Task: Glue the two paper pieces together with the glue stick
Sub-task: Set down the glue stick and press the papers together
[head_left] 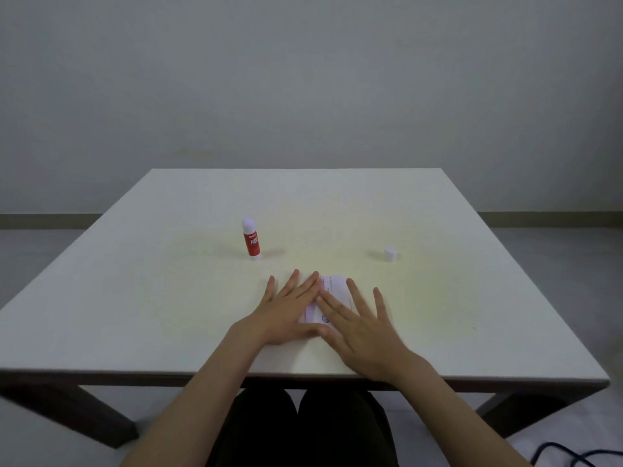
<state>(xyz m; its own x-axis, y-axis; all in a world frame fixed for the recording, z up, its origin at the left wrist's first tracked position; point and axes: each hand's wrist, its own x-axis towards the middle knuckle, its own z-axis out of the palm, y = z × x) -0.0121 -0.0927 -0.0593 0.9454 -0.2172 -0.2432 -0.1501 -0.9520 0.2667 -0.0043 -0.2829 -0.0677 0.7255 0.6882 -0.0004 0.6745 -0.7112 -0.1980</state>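
A small white paper point(333, 287) with printed text lies flat near the front middle of the white table point(472, 298). Whether one piece lies on another I cannot tell, since my hands cover most of it. My left hand point(286, 308) rests flat on its left part, fingers spread. My right hand point(360, 325) lies flat on its right part, fingers spread, its index finger across the paper. A red and white glue stick point(251, 240) stands upright behind my left hand, its white top showing. Its white cap point(389, 254) sits apart at the right.
The table's front edge point(303, 377) runs just below my wrists. A dark cable point(569, 455) lies on the floor at the lower right. A plain wall stands behind the table.
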